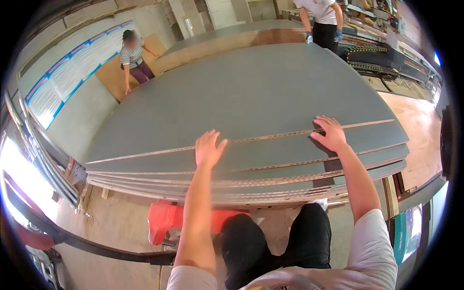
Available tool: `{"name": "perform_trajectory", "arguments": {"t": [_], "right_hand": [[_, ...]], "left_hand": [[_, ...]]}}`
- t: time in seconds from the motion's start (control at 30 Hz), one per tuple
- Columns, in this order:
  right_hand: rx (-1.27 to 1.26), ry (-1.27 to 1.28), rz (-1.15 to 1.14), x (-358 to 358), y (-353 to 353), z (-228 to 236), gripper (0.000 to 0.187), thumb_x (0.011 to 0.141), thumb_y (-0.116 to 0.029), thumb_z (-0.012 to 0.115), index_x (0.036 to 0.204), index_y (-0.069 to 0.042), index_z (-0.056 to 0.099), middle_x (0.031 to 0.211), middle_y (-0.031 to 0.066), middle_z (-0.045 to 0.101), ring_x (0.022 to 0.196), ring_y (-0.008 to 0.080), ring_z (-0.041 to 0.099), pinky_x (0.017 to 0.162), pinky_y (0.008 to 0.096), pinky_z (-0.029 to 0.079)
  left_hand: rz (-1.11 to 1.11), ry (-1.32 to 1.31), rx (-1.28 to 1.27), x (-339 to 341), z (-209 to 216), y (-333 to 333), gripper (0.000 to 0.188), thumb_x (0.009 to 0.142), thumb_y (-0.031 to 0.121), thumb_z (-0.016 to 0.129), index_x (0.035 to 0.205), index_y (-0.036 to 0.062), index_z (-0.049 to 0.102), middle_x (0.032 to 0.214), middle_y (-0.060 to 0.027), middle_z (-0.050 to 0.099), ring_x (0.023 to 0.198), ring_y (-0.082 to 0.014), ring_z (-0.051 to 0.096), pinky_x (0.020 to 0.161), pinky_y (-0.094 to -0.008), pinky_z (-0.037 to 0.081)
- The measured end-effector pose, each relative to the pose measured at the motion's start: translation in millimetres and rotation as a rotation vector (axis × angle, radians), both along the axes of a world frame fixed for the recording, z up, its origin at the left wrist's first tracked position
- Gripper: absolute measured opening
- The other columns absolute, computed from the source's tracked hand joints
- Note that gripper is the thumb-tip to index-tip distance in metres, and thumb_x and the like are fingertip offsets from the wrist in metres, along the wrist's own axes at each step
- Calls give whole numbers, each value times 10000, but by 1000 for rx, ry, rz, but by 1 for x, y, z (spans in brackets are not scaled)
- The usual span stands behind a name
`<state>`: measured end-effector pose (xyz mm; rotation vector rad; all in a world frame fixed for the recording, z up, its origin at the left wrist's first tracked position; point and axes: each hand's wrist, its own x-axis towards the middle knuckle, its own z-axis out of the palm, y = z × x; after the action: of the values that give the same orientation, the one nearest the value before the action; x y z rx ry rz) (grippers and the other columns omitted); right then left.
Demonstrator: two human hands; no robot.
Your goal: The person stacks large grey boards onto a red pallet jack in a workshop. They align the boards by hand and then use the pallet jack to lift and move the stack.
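A large dark grey panel (232, 92) lies on top of a stack of similar panels (270, 182), set back so that the lower near edges step out toward me. My left hand (209, 149) rests flat at its near edge, fingers pointing away and thumb apart. Farther right, my right hand (330, 134) lies over the same edge with its fingers spread on the grey surface. Neither hand wraps round anything that I can see. Both forearms reach across the stepped edges of the lower panels.
A person in a striped top (133, 57) stands at the far left, one hand by the panel's edge. Another person with gloves (321, 21) stands at the back right. Behind is another panel stack (232, 41). A red plastic object (166, 223) sits below the near edge.
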<state>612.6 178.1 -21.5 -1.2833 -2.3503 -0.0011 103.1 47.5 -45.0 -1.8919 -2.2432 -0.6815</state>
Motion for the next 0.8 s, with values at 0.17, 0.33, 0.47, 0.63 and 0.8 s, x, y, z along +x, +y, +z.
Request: {"name": "perform_trajectory", "arguments": {"t": [0.17, 0.33, 0.47, 0.63, 0.8], "right_hand": [[0, 78, -102, -12, -4, -2, 565, 1007, -474, 765, 1456, -139, 690, 1610, 44, 642, 1570, 284, 502, 1347, 505, 351], [1, 53, -116, -9, -2, -1, 558, 1012, -462, 769, 1460, -141, 686, 1629, 44, 623, 1578, 284, 491, 1352, 492, 350], [42, 39, -123, -8, 2, -4, 568, 1012, -460, 769, 1470, -137, 677, 1640, 40, 611, 1589, 284, 477, 1342, 476, 365], [-76, 48, -163, -12, 0, -2, 539, 1016, -482, 749, 1415, -120, 715, 1605, 50, 644, 1527, 316, 540, 1279, 468, 430], [-57, 65, -150, -5, 6, -13, 502, 1016, -492, 736, 1356, -123, 753, 1549, 61, 686, 1466, 335, 591, 1243, 478, 457]], "left_hand": [[24, -2, -22, -1, 3, -5, 597, 1090, 545, 638, 1546, 159, 648, 1710, -65, 535, 1631, -283, 404, 1374, -507, 262], [29, -9, -28, 4, 6, -4, 602, 1098, 539, 625, 1565, 159, 629, 1712, -64, 532, 1632, -276, 401, 1376, -498, 263], [46, -27, -9, 3, 4, -3, 598, 1101, 530, 619, 1557, 143, 636, 1704, -60, 540, 1625, -262, 410, 1361, -476, 300], [94, -94, -112, 2, 6, -4, 546, 1099, 496, 625, 1504, 136, 688, 1648, -40, 603, 1572, -252, 474, 1329, -465, 360], [74, -49, -69, 2, 2, -3, 490, 1096, 445, 631, 1468, 139, 717, 1618, -36, 633, 1541, -248, 510, 1310, -457, 382]]}}
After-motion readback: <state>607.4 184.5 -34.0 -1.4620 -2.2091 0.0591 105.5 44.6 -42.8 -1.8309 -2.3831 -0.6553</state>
